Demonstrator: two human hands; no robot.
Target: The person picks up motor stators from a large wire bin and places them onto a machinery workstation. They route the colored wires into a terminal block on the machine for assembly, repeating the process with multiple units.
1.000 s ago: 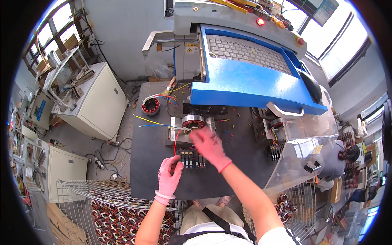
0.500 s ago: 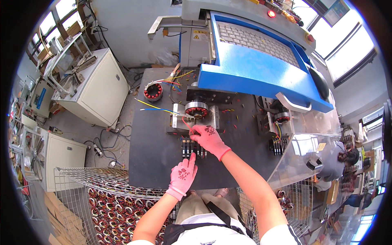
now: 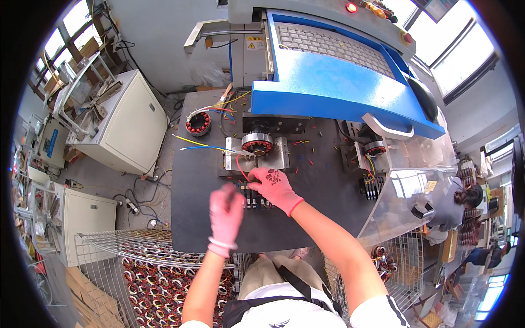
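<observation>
A grey keyboard (image 3: 333,49) sat in a blue tray (image 3: 339,101) with a pale handle (image 3: 388,127). Above it, a red lamp (image 3: 351,7) glowed, with a red button (image 3: 407,37) to its right. A yellow warning label (image 3: 255,43) marked the panel at the tray's left. Farther left stood a cream cabinet (image 3: 139,120); a second cabinet (image 3: 90,224) stood nearer, with cables (image 3: 131,199) on the floor beside it. On the right, a person (image 3: 451,205) showed beyond a clear cover (image 3: 394,210), below bright windows (image 3: 465,54).

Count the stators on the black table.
3: loose stator at back left, middle stator near the right hand, right stator beside the clear guard. More may hide under the blue tray.
</observation>
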